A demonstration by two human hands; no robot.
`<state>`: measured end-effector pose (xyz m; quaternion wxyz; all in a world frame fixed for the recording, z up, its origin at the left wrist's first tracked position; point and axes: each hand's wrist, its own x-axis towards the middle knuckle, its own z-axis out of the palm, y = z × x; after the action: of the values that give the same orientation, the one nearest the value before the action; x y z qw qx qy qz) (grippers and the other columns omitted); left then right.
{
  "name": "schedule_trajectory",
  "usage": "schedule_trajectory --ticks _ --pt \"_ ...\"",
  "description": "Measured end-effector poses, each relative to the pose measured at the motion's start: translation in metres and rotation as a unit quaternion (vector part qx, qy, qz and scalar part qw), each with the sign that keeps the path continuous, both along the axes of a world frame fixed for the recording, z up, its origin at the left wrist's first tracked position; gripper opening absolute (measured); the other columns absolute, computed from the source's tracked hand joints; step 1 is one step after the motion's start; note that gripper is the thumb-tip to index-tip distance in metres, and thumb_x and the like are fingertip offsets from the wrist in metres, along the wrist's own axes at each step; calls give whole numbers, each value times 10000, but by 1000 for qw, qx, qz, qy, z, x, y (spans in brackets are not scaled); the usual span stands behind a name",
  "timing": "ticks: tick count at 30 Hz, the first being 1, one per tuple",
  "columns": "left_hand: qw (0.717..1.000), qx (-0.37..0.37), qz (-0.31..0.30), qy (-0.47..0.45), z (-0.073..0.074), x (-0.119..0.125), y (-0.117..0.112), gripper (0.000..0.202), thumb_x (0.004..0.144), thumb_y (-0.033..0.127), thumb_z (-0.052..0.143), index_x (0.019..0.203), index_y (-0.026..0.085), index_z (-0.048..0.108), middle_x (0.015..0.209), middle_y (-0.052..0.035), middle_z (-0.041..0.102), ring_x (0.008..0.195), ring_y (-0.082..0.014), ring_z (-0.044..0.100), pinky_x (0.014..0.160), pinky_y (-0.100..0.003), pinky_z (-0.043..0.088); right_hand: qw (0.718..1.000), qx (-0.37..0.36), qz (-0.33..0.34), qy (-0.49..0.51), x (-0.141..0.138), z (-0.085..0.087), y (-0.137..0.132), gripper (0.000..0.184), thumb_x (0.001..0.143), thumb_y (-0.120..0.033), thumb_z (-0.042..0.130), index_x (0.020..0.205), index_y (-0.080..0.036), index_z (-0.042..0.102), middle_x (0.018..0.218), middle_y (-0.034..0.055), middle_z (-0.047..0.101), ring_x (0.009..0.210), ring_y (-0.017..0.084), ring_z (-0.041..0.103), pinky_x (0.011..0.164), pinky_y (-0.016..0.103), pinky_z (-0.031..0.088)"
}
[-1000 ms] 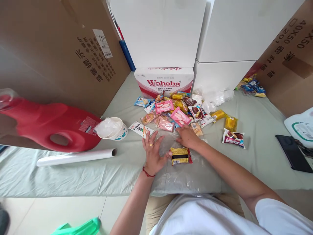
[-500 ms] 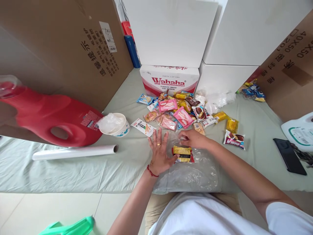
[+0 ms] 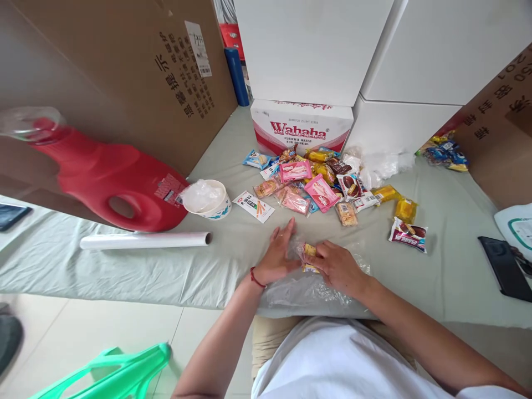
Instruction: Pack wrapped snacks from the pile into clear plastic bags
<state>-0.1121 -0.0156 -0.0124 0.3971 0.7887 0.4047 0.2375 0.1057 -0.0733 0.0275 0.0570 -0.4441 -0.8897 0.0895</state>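
A yellow snack packet (image 3: 310, 256) lies on a clear plastic bag (image 3: 303, 293) near the front edge of the cloth-covered surface, with some of the film drawn over it. My left hand (image 3: 277, 256) rests at the packet's left side, fingers stretched out and thumb towards the packet. From the right, my right hand (image 3: 341, 270) presses down over the packet, its fingers curled on the film and covering the packet's right part. Just beyond my hands lies a pile of wrapped snacks, with pink nabati packets (image 3: 321, 193) and a small beige packet (image 3: 346, 214).
At left stand a red jug (image 3: 124, 177), a paper bowl (image 3: 218, 209) with plastic in it, and a white roll (image 3: 145, 240). A Wahaha box (image 3: 301, 130) sits behind the pile. A phone (image 3: 505, 267) lies far right; a green stool (image 3: 120, 371) is on the floor.
My right hand has come down from the bag's upper edge onto the packet, bringing film over it. My left fingers have drawn closer together. The view has shifted somewhat left.
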Motion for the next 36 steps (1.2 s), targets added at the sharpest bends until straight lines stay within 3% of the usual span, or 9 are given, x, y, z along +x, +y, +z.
schedule_trajectory --ticks 3,7,10,17,20,25,30,33,36 --pt "999 -17 13 -48 8 -4 6 839 824 311 671 1587 229 332 1155 -84 706 1128 -273 618 1123 -494 367 999 6 -1 -33 0 0 2 580 872 -46 583 1387 -312 604 945 68 603 867 232 504 711 326 406" --pt "996 4 28 -87 12 -6 8 198 865 315 626 940 229 787 682 -26 579 761 -209 564 824 -379 490 999 15 -24 -38 -5 -3 1 550 887 -57 582 1383 -293 615 935 85 602 874 243 507 709 336 413" --pt "992 16 60 -111 9 -20 8 213 854 276 599 685 225 719 662 -34 539 761 -208 542 774 -363 480 998 15 -52 -28 -9 -5 2 533 905 -76 575 1395 -286 607 941 93 606 859 238 507 702 333 415" --pt "987 48 144 -49 1 -75 -5 223 804 199 549 615 235 662 673 -27 527 766 -201 538 743 -344 474 996 23 -68 43 -4 -16 2 476 951 -102 513 1405 -224 586 936 88 601 843 232 503 705 341 410" --pt "985 47 157 -46 4 -77 -15 176 825 252 603 942 231 733 977 -69 649 988 -227 607 902 -378 509 994 41 -45 86 1 -24 -3 467 947 -104 504 1398 -198 579 926 87 590 851 235 492 747 359 416" --pt "993 16 116 -29 7 -41 -12 906 781 402 759 1567 230 342 1440 -133 551 1342 -304 502 1154 -482 376 991 52 -54 112 2 -30 -7 509 934 -118 514 1436 -192 558 924 83 573 835 237 475 729 355 398" --pt "998 -24 45 -22 0 -25 13 288 853 361 665 1088 227 766 786 -34 658 800 -206 615 810 -358 514 991 47 -40 115 5 -28 -6 488 943 -121 506 1405 -253 591 903 61 548 835 220 460 737 340 361" --pt "997 -49 47 -47 -2 -44 22 195 845 318 630 742 203 749 718 -25 599 679 -159 556 676 -297 476 991 41 -21 126 10 -26 -8 428 996 -281 529 1420 -252 577 951 70 550 879 230 461 778 358 352" --pt "994 -43 94 -47 1 -63 22 184 847 321 615 770 198 727 773 -34 617 736 -170 585 737 -314 498 991 33 -8 129 12 -25 -9 400 1011 -358 524 1389 -257 606 969 72 543 889 231 449 801 366 343"
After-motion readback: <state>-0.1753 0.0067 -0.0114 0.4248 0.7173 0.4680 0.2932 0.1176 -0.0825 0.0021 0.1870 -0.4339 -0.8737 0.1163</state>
